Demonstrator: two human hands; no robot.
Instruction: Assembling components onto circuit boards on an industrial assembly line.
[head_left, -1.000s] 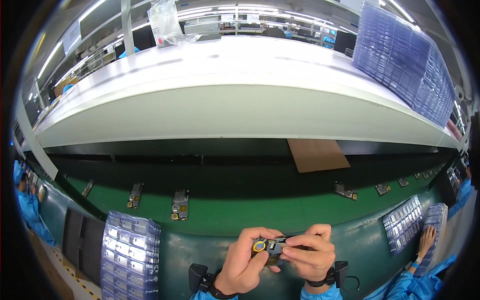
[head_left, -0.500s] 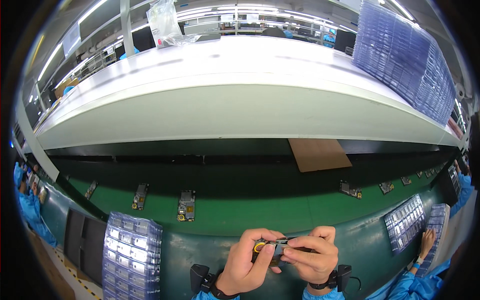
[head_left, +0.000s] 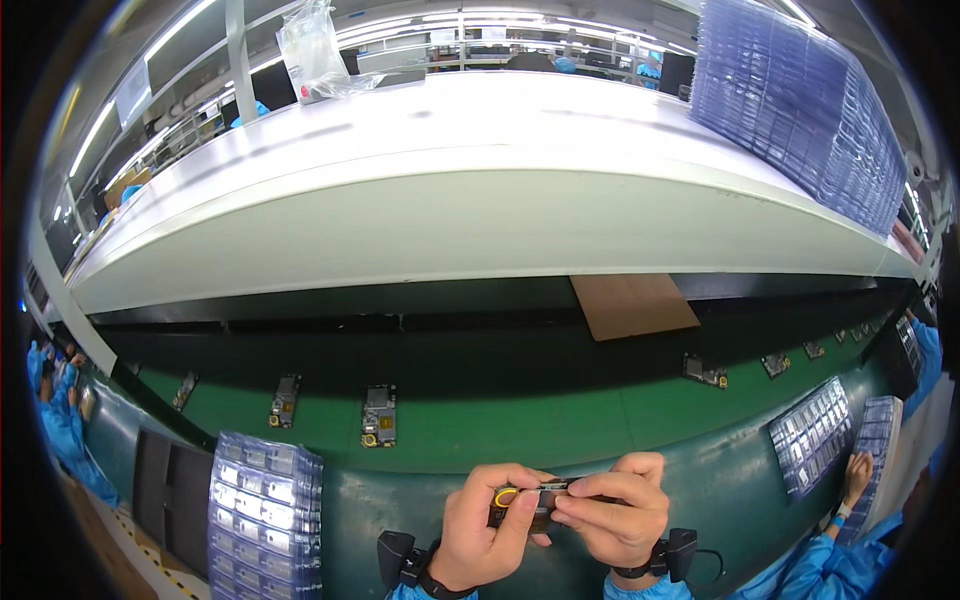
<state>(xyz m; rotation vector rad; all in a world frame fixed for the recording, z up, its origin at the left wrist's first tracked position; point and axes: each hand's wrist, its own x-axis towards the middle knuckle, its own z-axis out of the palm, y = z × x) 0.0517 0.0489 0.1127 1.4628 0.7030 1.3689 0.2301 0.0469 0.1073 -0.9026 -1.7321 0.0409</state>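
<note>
At the bottom centre my left hand [head_left: 484, 528] and my right hand [head_left: 618, 513] together hold a small dark circuit board [head_left: 528, 497] with a yellow ring at its left end. My left thumb and fingers wrap the ring end. The fingertips of my right hand pinch the board's right end. Both wrists wear black straps. The board is held just above the near edge of the green conveyor belt [head_left: 560, 400].
Several similar boards lie on the belt, the nearest one [head_left: 378, 415] left of my hands. A stack of clear blue trays [head_left: 263, 510] stands at lower left, more trays [head_left: 812, 435] at right. A co-worker's hand [head_left: 856, 477] rests at far right. A white shelf [head_left: 480, 190] spans above.
The boards on the belt have drifted to the right. My hands keep the board between them, shifted slightly lower and to the right.
</note>
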